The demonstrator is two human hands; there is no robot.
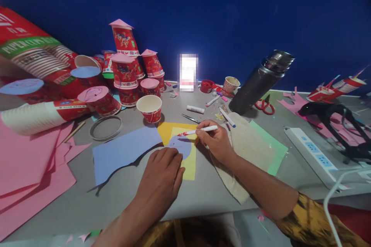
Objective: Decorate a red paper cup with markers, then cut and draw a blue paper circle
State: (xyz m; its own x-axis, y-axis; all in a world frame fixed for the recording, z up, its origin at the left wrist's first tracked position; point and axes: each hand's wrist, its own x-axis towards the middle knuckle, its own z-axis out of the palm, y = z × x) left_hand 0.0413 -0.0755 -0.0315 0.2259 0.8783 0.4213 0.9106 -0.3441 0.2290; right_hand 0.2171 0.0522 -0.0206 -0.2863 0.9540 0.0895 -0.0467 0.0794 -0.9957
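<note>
My left hand [160,173] lies flat, fingers pressed down on the near edge of a blue paper circle [181,146] that rests on a yellow sheet [189,166]. My right hand [214,139] pinches a white marker with a red tip [199,130], held nearly level, its tip over the yellow sheet just above the circle. A larger blue sheet [121,152] lies left of the circle, its near edge lifted off the grey table [121,197].
Red paper cups [150,108] stand and lie stacked at back left, some capped with paper discs. Pink sheets [29,162] cover the left side. A tape ring [106,127], dark flask [257,83], red scissors [264,106], power strip [313,150], beige cloth [246,139].
</note>
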